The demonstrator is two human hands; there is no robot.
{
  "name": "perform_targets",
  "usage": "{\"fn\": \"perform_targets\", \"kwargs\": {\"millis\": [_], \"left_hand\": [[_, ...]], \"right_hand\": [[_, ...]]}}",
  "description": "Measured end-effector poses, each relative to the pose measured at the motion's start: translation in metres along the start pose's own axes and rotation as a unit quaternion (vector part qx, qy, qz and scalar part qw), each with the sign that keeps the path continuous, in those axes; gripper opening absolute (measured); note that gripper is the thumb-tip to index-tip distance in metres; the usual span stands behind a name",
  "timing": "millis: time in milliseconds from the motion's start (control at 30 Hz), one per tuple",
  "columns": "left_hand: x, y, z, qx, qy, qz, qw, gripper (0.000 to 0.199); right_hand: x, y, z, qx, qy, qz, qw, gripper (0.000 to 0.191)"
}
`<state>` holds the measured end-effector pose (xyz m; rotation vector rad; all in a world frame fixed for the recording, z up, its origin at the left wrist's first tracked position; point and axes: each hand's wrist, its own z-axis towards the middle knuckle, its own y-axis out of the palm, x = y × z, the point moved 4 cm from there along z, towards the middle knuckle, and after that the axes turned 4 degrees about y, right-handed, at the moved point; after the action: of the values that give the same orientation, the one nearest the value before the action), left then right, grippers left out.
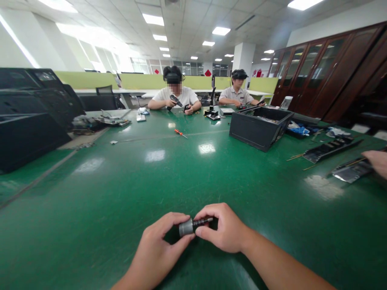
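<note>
Low in the head view, both my hands are closed around a small grey metal cylinder with a ringed shaft (186, 228). It resembles a small motor, but its exact kind is unclear. My left hand (163, 241) grips the wide cylinder end between thumb and fingers. With its thumb and forefinger, my right hand (225, 229) pinches near the dark ringed shaft, whose thin tip points right. The part lies tilted just above the green table (145, 177). My palms and curled fingers hide some of its underside.
An orange-handled screwdriver (179, 132) lies mid-table. To the right are a black open bin (250, 131), long dark metal parts (329, 150) and another person's hand (376, 161). Black equipment (30, 133) stands left. Across the table, one person (178, 96) holds a power tool; another person (237, 94) sits beside.
</note>
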<state>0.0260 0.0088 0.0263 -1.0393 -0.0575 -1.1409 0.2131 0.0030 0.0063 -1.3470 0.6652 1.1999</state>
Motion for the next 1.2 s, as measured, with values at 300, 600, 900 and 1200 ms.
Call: {"fn": "perform_targets", "kwargs": {"millis": [300, 600, 900, 1200], "left_hand": [[0.0045, 0.0024, -0.0012, 0.000, 0.008, 0.016, 1.000, 0.022], [0.0062, -0.0021, 0.0022, 0.010, 0.017, 0.036, 0.999, 0.020], [0.0041, -0.0046, -0.0011, 0.018, 0.027, 0.050, 0.998, 0.021], [0.0076, -0.0061, 0.0016, 0.026, 0.045, 0.055, 0.997, 0.020]], "right_hand": [[-0.0054, 0.0007, -0.0002, 0.010, -0.024, -0.058, 0.998, 0.010], [-0.0084, -0.0034, -0.0007, 0.018, -0.039, -0.073, 0.996, 0.009], [-0.0073, -0.0055, 0.0002, 0.023, -0.044, -0.067, 0.997, 0.007], [-0.0080, -0.0049, -0.0005, 0.028, -0.036, -0.054, 0.997, 0.007]]}}
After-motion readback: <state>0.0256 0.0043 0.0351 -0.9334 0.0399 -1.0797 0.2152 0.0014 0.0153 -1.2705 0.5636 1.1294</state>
